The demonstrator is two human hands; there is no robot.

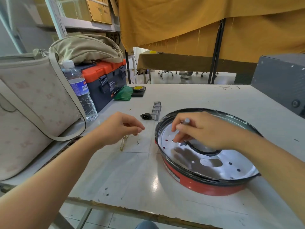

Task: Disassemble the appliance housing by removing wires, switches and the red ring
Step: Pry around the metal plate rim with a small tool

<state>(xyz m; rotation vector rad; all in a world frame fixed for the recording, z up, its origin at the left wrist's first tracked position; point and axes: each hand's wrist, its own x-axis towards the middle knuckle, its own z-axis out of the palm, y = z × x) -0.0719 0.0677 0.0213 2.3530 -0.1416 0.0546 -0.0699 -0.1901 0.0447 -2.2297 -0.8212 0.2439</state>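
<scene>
The round appliance housing (206, 184) lies on the white table (132, 176); it has a red ring outside, a black rim and a silver holed plate inside. My right hand (203, 131) reaches into it, its fingers pinching a small grey part (187, 121) over the plate. Left of the housing, my left hand (122, 128) hovers with curled fingers and holds a bundle of thin pale wires (123, 142) that reach down to the table. Several grey switches (156, 109) lie in a row behind, with a black power socket (146, 116) beside them.
A beige bag (33, 104), a water bottle (80, 93) and an orange-lidded toolbox (105, 83) crowd the table's left. A green bag (123, 94) and a tape roll (138, 89) lie behind the switches. A dark grey box (280, 80) stands at the far right.
</scene>
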